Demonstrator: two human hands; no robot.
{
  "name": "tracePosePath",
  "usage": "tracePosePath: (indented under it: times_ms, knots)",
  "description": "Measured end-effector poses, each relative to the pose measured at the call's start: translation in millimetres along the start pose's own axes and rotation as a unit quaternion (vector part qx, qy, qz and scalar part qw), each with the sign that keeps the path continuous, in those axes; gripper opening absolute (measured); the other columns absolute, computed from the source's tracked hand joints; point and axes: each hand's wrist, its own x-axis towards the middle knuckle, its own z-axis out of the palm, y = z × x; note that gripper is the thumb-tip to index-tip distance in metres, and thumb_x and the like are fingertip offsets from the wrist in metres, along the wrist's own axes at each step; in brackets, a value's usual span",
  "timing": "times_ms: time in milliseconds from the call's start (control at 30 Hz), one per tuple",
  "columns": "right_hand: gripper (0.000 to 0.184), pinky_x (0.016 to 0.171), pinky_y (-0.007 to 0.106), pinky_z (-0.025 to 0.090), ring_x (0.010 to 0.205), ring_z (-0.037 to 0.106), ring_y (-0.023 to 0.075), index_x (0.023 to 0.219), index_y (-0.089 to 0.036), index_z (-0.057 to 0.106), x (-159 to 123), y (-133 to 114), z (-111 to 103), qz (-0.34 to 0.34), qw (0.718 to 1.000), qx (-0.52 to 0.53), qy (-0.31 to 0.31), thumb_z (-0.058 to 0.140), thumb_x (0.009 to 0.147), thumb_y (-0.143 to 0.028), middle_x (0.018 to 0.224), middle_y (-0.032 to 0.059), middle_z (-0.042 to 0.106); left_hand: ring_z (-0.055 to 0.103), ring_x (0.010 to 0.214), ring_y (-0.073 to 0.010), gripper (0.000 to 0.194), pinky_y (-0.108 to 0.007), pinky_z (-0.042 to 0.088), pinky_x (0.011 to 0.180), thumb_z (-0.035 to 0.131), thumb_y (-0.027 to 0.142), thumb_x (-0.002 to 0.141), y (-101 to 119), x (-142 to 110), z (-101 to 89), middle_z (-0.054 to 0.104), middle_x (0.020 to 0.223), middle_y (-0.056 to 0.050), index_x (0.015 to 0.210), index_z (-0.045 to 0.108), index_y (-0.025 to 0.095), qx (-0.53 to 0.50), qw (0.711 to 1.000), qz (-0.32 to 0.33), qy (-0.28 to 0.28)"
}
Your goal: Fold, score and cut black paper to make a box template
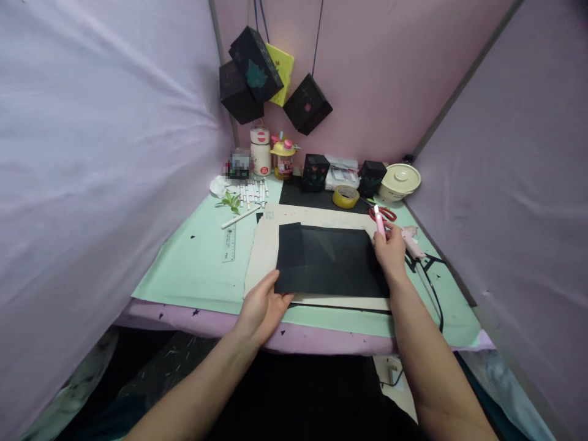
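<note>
A black paper sheet lies on a beige cardboard sheet in the middle of the green mat. My left hand grips the black sheet's near left corner, thumb on top. My right hand rests at the sheet's right edge, fingers closed round a pink pen-like tool that points away from me. A smaller black piece overlaps the sheet's far left corner.
Red-handled scissors and a pink glue gun with a black cord lie at the right. A yellow tape roll, black boxes, a lidded bowl, bottles, markers and a ruler are about. Black boxes hang above.
</note>
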Motion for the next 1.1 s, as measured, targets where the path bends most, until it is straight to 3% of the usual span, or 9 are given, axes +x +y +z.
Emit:
tracePosePath:
  times_ms: [100, 300, 767, 1100]
  knots:
    - [0.042, 0.078, 0.040, 0.048, 0.076, 0.060, 0.0241, 0.116, -0.016, 0.061, 1, 2, 0, 0.006, 0.997, -0.074, -0.010, 0.051, 0.078, -0.032, 0.092, 0.0097, 0.068, 0.064, 0.114, -0.0248, 0.029, -0.037, 0.057, 0.095, 0.050, 0.009, 0.094, 6, -1, 2.7, 0.069, 0.120, -0.014, 0.120, 0.063, 0.010, -0.004, 1.000, -0.002, 0.019]
    - [0.042, 0.081, 0.042, 0.048, 0.077, 0.061, 0.0261, 0.113, -0.015, 0.064, 3, 6, 1, 0.000, 0.994, -0.103, -0.028, 0.052, 0.077, -0.032, 0.090, 0.0111, 0.069, 0.067, 0.111, -0.0244, 0.028, -0.037, 0.058, 0.094, 0.046, 0.009, 0.096, 9, 1, 1.4, 0.070, 0.116, -0.015, 0.119, 0.063, 0.009, -0.007, 1.000, -0.007, 0.028]
    - [0.043, 0.083, 0.042, 0.048, 0.081, 0.063, 0.0278, 0.113, -0.014, 0.065, 1, 3, 0, 0.007, 0.995, -0.094, -0.037, 0.051, 0.076, -0.032, 0.092, 0.0127, 0.071, 0.066, 0.112, -0.0236, 0.030, -0.035, 0.057, 0.097, 0.047, 0.001, 0.092, 12, -1, -3.3, 0.069, 0.118, -0.015, 0.114, 0.065, 0.010, 0.049, 0.999, 0.018, -0.007]
    - [0.042, 0.084, 0.044, 0.047, 0.086, 0.062, 0.0288, 0.113, -0.014, 0.064, -1, 4, -1, 0.000, 0.998, -0.059, -0.038, 0.051, 0.077, -0.031, 0.097, 0.0149, 0.070, 0.070, 0.104, -0.0217, 0.033, -0.032, 0.060, 0.090, 0.046, -0.001, 0.090, 23, -2, -12.0, 0.071, 0.112, -0.015, 0.116, 0.065, 0.010, 0.073, 0.997, 0.033, -0.002]
